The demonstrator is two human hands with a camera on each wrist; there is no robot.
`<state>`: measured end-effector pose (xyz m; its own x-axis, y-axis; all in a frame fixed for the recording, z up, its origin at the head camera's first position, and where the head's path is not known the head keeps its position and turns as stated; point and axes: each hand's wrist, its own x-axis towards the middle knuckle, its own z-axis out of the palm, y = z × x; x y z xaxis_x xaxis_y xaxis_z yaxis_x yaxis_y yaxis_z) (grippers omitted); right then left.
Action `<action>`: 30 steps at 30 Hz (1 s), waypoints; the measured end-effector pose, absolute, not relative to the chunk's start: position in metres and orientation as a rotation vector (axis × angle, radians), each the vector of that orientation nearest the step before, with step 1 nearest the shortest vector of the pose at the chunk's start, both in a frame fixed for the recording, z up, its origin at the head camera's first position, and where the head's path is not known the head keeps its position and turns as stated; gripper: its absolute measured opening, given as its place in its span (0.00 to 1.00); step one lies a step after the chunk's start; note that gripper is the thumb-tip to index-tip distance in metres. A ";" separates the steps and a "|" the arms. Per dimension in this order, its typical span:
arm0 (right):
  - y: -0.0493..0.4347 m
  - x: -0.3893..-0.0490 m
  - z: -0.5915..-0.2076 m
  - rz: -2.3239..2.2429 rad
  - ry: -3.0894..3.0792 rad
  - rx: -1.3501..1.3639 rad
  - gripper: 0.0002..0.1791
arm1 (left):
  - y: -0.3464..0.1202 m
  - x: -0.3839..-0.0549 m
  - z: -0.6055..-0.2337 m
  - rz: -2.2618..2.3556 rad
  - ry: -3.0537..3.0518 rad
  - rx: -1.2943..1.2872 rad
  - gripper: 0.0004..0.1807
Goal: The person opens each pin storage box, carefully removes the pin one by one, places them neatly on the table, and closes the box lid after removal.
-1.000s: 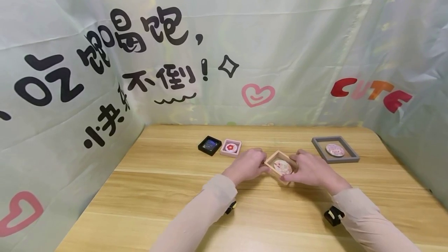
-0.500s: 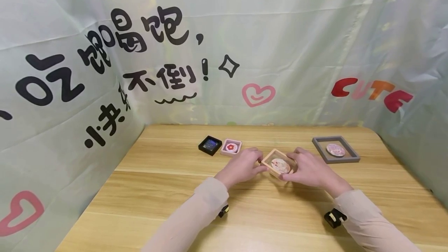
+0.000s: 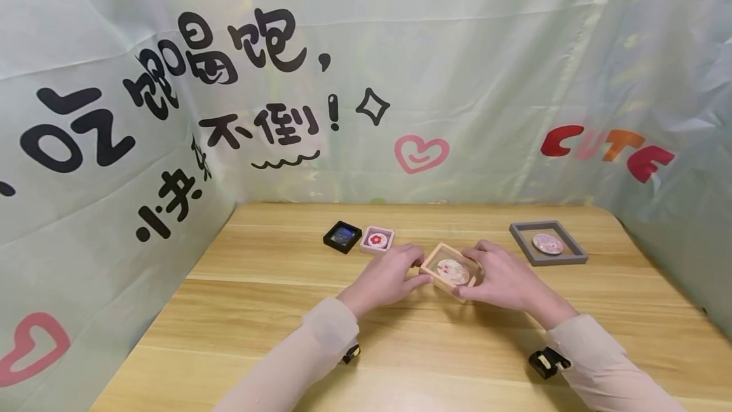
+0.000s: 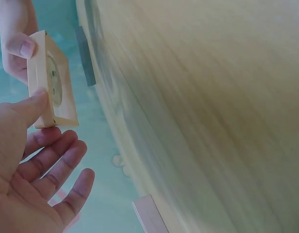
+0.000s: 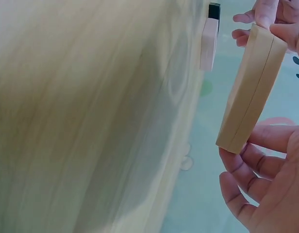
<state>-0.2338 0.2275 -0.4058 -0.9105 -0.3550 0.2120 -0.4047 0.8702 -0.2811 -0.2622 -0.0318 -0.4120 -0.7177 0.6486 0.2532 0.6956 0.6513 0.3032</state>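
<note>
Over the middle of the table, a peach-coloured square display frame (image 3: pixel 440 278) with a see-through centre is held in the air, tilted. A round pale badge with a pink and red print (image 3: pixel 454 271) sits in its window. My left hand (image 3: pixel 383 280) pinches one corner between thumb and index finger, the other fingers loosely spread in the left wrist view. At the opposite corner, my right hand (image 3: pixel 504 281) grips the frame with thumb and fingers. Edge-on in the right wrist view, the frame (image 5: pixel 251 92) shows a thin seam running along its side.
At the back left of the wooden table (image 3: pixel 257 310) lie a small black frame (image 3: pixel 342 238) and a pink frame (image 3: pixel 377 241) with a red-flower badge. A larger grey frame (image 3: pixel 549 262) holding a round badge lies back right. Printed cloth (image 3: pixel 474 81) hangs around the table.
The peach frame has shifted a little to the left, held by both hands. The left hand and forearm have moved left and slightly lower; the frames on the table stay put.
</note>
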 end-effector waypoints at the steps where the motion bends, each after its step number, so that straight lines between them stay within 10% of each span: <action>1: 0.227 -0.233 -0.405 0.482 -2.882 0.594 0.50 | -0.034 -0.261 -0.411 -0.584 -2.740 -1.122 0.13; 30: 0.202 -0.222 -0.393 0.580 -2.801 0.688 0.44 | -0.071 -0.241 -0.397 -0.982 -2.693 -1.073 0.22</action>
